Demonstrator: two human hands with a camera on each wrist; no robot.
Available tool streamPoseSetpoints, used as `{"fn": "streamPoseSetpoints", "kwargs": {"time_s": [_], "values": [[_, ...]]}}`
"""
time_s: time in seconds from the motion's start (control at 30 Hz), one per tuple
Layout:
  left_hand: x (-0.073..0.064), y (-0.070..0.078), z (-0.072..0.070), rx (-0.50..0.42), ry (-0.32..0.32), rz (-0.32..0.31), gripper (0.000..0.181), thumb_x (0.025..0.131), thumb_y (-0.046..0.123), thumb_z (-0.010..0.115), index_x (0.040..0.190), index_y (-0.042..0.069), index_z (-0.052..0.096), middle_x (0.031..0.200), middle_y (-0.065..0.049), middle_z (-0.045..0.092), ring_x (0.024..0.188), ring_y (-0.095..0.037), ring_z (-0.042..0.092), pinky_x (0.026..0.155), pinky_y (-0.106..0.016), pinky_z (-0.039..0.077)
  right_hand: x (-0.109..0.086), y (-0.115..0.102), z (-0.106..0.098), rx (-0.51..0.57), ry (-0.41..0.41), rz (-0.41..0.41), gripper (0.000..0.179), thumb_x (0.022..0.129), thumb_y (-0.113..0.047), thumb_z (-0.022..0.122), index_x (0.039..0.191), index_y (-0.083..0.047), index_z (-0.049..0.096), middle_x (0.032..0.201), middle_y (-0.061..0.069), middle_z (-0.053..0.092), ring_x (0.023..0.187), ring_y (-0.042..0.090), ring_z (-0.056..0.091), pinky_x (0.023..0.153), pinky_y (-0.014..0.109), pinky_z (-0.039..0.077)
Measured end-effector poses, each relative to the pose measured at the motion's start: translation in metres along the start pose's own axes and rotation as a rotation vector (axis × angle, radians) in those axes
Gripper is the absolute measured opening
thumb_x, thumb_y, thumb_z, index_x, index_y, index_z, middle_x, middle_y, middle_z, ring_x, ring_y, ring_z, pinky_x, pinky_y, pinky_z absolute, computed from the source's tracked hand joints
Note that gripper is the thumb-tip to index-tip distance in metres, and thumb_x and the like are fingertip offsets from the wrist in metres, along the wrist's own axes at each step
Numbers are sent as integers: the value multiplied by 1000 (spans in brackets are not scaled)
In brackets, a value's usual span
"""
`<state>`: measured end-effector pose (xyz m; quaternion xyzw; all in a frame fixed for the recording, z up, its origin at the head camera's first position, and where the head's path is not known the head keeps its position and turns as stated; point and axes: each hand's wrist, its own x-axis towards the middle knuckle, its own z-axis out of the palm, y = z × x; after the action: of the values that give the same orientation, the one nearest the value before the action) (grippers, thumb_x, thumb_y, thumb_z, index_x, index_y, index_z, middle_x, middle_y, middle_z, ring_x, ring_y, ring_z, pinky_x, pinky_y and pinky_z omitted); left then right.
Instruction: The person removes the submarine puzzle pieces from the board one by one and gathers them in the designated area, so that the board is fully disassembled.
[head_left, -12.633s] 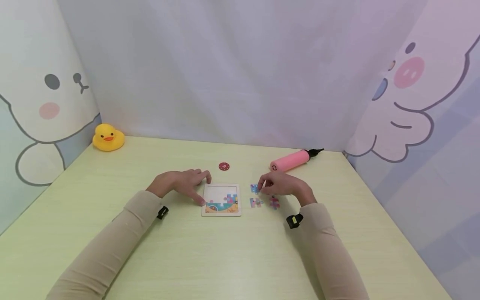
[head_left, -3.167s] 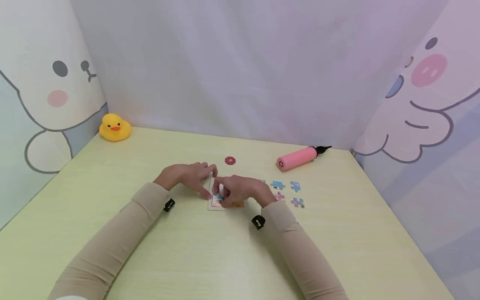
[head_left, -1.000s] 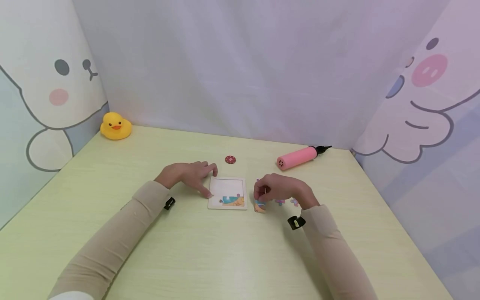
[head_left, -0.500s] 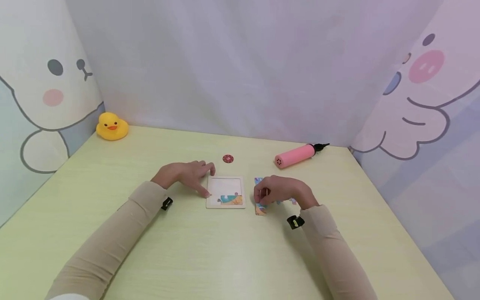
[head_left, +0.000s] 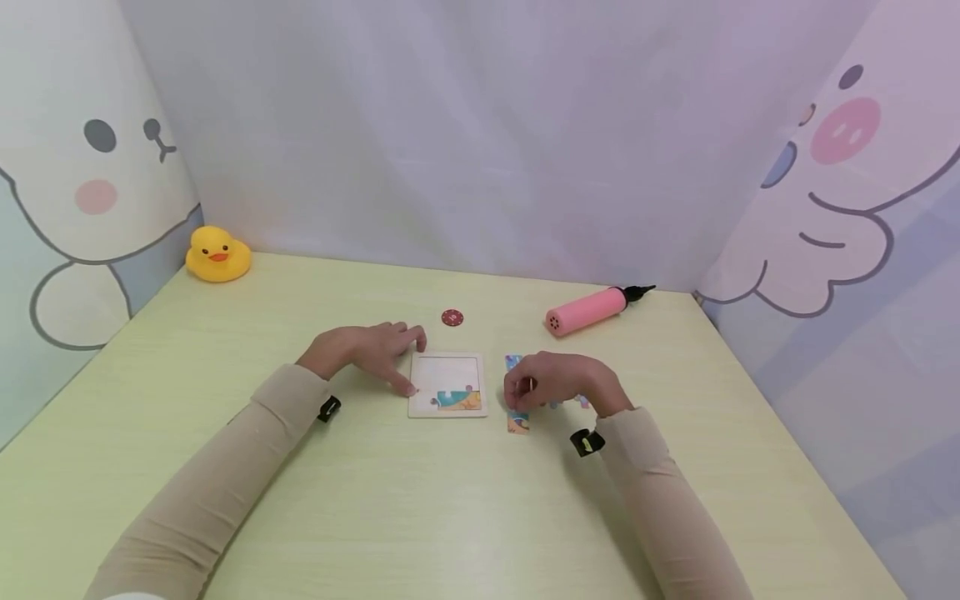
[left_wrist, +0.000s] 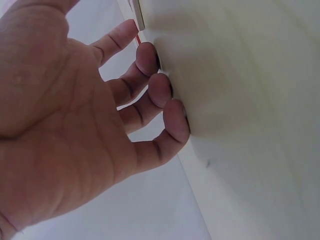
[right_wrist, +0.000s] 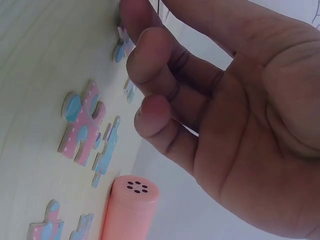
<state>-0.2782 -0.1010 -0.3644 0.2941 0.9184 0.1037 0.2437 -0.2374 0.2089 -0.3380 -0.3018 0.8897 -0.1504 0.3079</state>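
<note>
A square white puzzle tray (head_left: 447, 415) lies on the table with a blue-and-orange stretch of jigsaw (head_left: 459, 400) along its lower right. My left hand (head_left: 375, 350) is at the tray's left side, thumb on its edge, forefinger near the top corner; its other fingertips rest on the table in the left wrist view. To the right of the tray, my right hand (head_left: 551, 379) has curled fingers and pinches a blue-and-orange puzzle piece (head_left: 517, 425) on the tabletop. Above it shows another piece (head_left: 513, 361). A pink-and-blue piece (right_wrist: 82, 125) and several others lie beneath and beyond that hand.
A pink hand pump (head_left: 588, 312) with a black nozzle lies at the back right. A red round chip (head_left: 452, 317) is behind the tray. The yellow rubber duck (head_left: 217, 254) sits in the back left corner. Printed cloth walls enclose the table.
The tray holds fewer pieces than before; its lower left piece now lies to the right under my right hand, which came over from the tray. My left hand has stayed at the tray.
</note>
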Motion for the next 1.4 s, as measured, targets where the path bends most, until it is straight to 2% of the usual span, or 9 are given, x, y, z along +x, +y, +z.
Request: {"fn": "streamPoseSetpoints", "kwargs": {"time_s": [0.1,0.23,0.37,0.5,0.7,0.83,1.03,1.2,1.4], "values": [[0,-1,0,1,1,-2,71,82,52,79,132,18,42,117,-8,50,109,-29,46,94,-47,41,0,-2,-1,-2,15,-8,11,95,-12,67,91,-22,69,90,-5,62,82,14,57,72,32,49],[3,-2,2,0,4,18,70,81,52,79,131,19,43,118,-8,50,111,-28,46,96,-48,41,0,-7,-2,10,42,-26,12,97,-11,65,100,-21,70,92,-3,63,82,15,59,73,33,50],[9,0,5,-6,-2,38,70,81,52,79,131,19,42,118,-8,50,112,-28,46,97,-48,41,6,-18,-5,25,48,-28,19,96,-6,61,110,-17,67,92,2,65,80,23,63,74,32,50],[11,2,6,-6,-8,36,71,81,53,78,131,19,41,118,-7,50,112,-28,46,96,-48,41,15,-34,-8,22,30,-39,18,98,-7,60,114,-14,64,94,2,64,80,30,66,74,33,51],[13,3,8,7,-6,42,70,83,53,77,132,19,41,117,-7,50,111,-28,47,95,-47,42,28,-48,-6,-24,33,-59,19,97,-12,64,116,-14,62,98,-2,64,89,19,63,75,32,50],[14,4,9,13,-6,44,69,83,52,77,131,18,42,117,-8,50,110,-28,47,95,-48,41,35,-51,2,-37,40,-72,21,96,-12,66,117,-14,62,99,-2,63,88,14,61,78,31,50],[12,7,9,7,-17,36,69,82,53,78,130,19,42,116,-7,50,110,-28,46,94,-47,41,47,-52,13,-70,33,-81,25,95,-12,69,119,-13,62,103,-1,61,93,15,57,82,30,48],[3,6,2,11,-4,24,67,83,50,78,130,17,42,114,-7,50,109,-27,47,93,-46,41,58,-55,15,-85,47,-97,28,90,-13,73,117,-12,63,105,0,60,95,15,56,85,29,48],[-2,1,-2,11,6,33,68,83,50,78,129,16,42,112,-8,50,108,-28,47,92,-45,41,67,-64,16,-152,47,-111,29,90,-15,75,115,-12,62,101,0,56,94,15,52,84,26,46]]}}
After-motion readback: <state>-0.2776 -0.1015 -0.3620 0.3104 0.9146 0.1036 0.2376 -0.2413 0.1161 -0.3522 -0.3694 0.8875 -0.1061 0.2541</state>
